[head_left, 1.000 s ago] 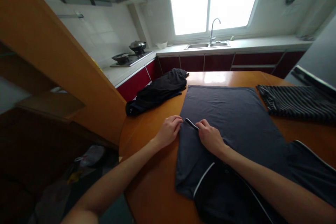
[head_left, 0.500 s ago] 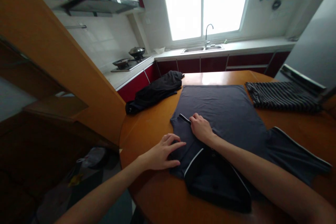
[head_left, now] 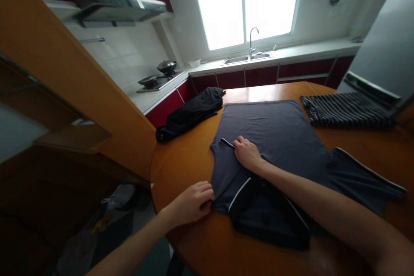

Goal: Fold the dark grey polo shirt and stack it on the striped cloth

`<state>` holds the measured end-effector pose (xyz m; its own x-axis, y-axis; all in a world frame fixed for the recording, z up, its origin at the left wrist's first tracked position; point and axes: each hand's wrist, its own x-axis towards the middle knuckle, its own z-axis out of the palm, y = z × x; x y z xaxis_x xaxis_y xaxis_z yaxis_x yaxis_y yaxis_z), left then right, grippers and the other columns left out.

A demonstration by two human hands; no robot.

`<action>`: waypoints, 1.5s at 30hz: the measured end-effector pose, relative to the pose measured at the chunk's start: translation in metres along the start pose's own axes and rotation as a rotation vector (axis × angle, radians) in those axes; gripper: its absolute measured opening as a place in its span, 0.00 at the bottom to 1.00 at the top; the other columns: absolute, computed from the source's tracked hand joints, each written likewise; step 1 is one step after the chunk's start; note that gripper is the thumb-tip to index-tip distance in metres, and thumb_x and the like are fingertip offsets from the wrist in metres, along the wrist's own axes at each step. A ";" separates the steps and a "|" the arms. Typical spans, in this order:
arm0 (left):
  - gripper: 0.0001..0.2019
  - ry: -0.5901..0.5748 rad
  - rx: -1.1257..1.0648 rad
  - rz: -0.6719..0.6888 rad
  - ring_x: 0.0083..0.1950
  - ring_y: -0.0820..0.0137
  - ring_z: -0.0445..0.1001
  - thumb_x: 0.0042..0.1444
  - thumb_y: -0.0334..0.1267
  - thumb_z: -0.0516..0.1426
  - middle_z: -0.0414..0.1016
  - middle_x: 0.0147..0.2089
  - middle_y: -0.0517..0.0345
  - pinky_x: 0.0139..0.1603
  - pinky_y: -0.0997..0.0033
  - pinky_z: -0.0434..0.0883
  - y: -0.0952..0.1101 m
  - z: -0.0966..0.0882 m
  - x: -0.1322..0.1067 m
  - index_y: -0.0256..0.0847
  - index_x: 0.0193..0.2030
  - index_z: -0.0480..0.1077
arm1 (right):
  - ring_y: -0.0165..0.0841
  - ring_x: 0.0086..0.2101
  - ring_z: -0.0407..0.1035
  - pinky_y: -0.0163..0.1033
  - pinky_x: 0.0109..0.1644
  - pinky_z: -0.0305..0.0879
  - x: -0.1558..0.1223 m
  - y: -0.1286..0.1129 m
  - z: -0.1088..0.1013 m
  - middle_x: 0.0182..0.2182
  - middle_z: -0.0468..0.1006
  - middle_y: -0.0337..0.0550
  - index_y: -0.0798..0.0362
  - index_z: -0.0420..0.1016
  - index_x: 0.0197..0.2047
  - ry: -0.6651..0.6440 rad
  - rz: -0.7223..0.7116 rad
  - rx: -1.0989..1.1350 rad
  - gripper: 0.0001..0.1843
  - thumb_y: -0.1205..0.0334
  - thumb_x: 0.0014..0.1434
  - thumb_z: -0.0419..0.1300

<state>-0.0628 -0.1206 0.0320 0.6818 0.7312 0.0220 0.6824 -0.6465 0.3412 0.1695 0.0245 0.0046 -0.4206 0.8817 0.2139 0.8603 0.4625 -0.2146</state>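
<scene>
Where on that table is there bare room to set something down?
Bare wood shows on the table between the black garment and the left hand, and between the striped cloth and the outspread sleeve of the grey shirt. A narrow strip borders the shirt's far edge. Crowded: the middle, where the shirt spreads under the right hand.

We hold our left hand (head_left: pixel 196 202) low, fingers (head_left: pixel 207 190) curled — left forearm (head_left: pixel 145 238) slanting from below. Our right hand (head_left: pixel 247 154) lies farther forward, knuckles up — right forearm (head_left: pixel 307 198) stretched behind it.
</scene>
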 end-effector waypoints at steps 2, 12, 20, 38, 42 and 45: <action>0.09 -0.057 -0.026 0.050 0.40 0.66 0.70 0.57 0.26 0.52 0.72 0.37 0.56 0.41 0.68 0.67 -0.002 -0.006 -0.003 0.45 0.37 0.69 | 0.38 0.44 0.70 0.37 0.44 0.64 0.000 0.000 -0.001 0.48 0.73 0.50 0.52 0.74 0.46 0.000 0.005 0.000 0.12 0.65 0.69 0.49; 0.21 0.165 -0.034 -0.027 0.69 0.63 0.62 0.72 0.40 0.45 0.65 0.69 0.50 0.69 0.58 0.60 -0.008 -0.016 0.046 0.46 0.69 0.61 | 0.38 0.46 0.70 0.37 0.47 0.64 0.000 -0.001 -0.003 0.49 0.73 0.51 0.52 0.73 0.48 -0.019 0.022 0.016 0.13 0.65 0.69 0.48; 0.33 -0.109 0.127 0.038 0.77 0.57 0.43 0.70 0.49 0.49 0.45 0.77 0.51 0.75 0.46 0.43 -0.009 0.005 0.026 0.50 0.77 0.39 | 0.37 0.44 0.70 0.36 0.44 0.63 0.000 0.001 -0.001 0.48 0.72 0.50 0.52 0.73 0.46 0.009 0.017 0.055 0.13 0.66 0.69 0.48; 0.10 0.074 0.273 0.070 0.36 0.69 0.69 0.68 0.36 0.53 0.73 0.33 0.58 0.40 0.67 0.64 0.013 -0.010 -0.001 0.43 0.34 0.70 | 0.35 0.43 0.73 0.36 0.43 0.61 0.013 0.014 0.010 0.50 0.75 0.44 0.48 0.75 0.48 0.121 0.261 0.449 0.15 0.60 0.69 0.48; 0.14 0.228 0.163 -0.043 0.38 0.68 0.73 0.71 0.39 0.49 0.75 0.35 0.56 0.43 0.68 0.68 0.003 -0.024 0.010 0.42 0.38 0.74 | 0.34 0.43 0.73 0.36 0.43 0.61 0.010 0.011 0.007 0.49 0.75 0.44 0.48 0.74 0.48 0.105 0.223 0.379 0.14 0.60 0.69 0.48; 0.16 0.304 0.130 -0.116 0.55 0.64 0.73 0.72 0.40 0.47 0.76 0.54 0.50 0.57 0.62 0.69 -0.008 -0.018 0.026 0.43 0.56 0.72 | 0.36 0.43 0.73 0.37 0.44 0.61 0.005 0.004 0.004 0.46 0.77 0.46 0.49 0.73 0.49 0.069 0.135 0.258 0.13 0.55 0.69 0.50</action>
<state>-0.0551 -0.0929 0.0468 0.5012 0.8203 0.2754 0.7921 -0.5631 0.2356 0.1698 0.0311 0.0013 -0.2797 0.9323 0.2293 0.8014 0.3582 -0.4789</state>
